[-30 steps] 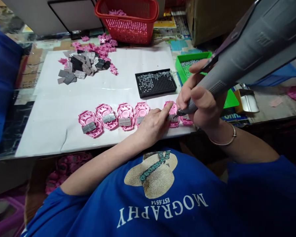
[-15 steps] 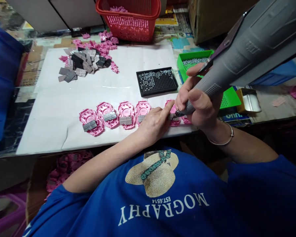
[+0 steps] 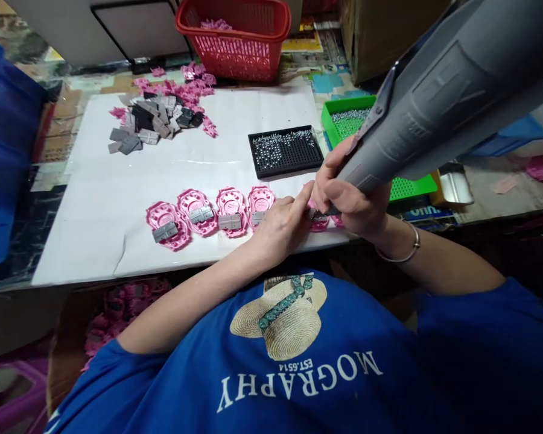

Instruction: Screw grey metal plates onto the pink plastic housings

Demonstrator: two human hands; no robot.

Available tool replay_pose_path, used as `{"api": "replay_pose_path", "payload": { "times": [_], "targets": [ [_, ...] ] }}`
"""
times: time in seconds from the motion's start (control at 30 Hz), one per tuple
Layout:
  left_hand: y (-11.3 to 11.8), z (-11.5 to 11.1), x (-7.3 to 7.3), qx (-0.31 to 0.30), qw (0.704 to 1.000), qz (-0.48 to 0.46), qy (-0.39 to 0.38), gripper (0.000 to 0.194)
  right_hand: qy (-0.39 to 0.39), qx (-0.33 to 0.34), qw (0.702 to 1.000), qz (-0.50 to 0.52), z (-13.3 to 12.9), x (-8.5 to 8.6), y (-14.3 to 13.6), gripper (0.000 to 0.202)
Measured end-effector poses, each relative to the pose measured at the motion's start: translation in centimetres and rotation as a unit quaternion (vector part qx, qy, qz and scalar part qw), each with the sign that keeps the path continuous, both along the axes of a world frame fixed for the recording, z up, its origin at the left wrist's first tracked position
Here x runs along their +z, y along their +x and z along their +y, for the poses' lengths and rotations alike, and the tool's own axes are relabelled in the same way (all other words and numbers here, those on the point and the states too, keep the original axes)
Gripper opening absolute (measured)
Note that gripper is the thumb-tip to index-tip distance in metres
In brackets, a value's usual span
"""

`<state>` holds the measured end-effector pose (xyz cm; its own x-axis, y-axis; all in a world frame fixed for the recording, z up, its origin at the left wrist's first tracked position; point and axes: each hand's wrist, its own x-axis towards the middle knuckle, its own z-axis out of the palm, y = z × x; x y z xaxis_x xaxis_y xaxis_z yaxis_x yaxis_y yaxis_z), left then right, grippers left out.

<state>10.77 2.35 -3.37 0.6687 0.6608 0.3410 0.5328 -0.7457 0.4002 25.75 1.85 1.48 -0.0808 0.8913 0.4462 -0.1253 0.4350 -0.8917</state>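
My right hand [image 3: 355, 202] is wrapped round a large grey electric screwdriver [image 3: 389, 144]. The tool leans down to the left, its tip at a grey plate on a pink plastic housing [image 3: 319, 225]. My left hand [image 3: 280, 226] rests against that same housing with the index finger stretched along it; the thumb and other fingertips are hidden. To the left, more pink plastic housings [image 3: 163, 214] lie in a row, each with a small grey plate [image 3: 229, 222] on its lower part. Another housing is partly covered by my right hand.
A black perforated tray [image 3: 287, 154] of screws lies beyond my hands, beside a green tray [image 3: 326, 123] of screws. Grey plates [image 3: 149, 120] and pink parts [image 3: 194, 90] are heaped at the back left, near a red basket [image 3: 235, 57]. A blue bin [image 3: 9, 157] stands at left.
The screwdriver and my right hand have shifted left and lower, and the tool's body fills more of the upper right. My left hand has stayed on the housing.
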Motion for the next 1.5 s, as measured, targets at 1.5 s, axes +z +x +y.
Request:
{"api": "replay_pose_path", "payload": {
  "times": [1.5],
  "targets": [
    [-0.2,-1.5,1.1,-0.127,0.965,0.154,0.170,0.022,0.093,-0.325,0.941,0.021,14.4,-1.1,13.3,0.050]
  ]
}}
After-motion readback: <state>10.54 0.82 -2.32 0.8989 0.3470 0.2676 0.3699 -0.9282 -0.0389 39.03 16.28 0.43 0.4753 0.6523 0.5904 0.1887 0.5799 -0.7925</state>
